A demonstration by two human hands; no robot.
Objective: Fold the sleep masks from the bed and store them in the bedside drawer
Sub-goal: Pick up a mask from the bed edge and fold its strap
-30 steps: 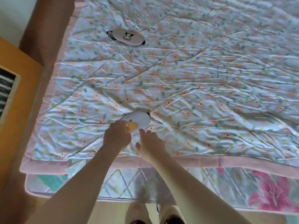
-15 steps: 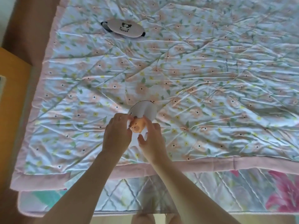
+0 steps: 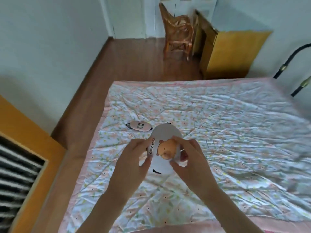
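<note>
A white fabric sleep mask printed with an orange capybara point(image 3: 165, 148) was held lifted above the floral quilted bedspread point(image 3: 218, 132), pinched at its edges by the left hand point(image 3: 133, 158) and right hand point(image 3: 188, 157). With so light a pinch, it could be judged that the fold might spring open or the black strap snag. A second, pink oval sleep mask point(image 3: 139, 126) was left lying on the quilt beyond.

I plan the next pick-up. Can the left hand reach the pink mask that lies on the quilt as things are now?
Probably not yet: the left hand and the right hand both grip the white capybara mask. The pink mask lies uncovered on the quilt, just beyond.
</note>
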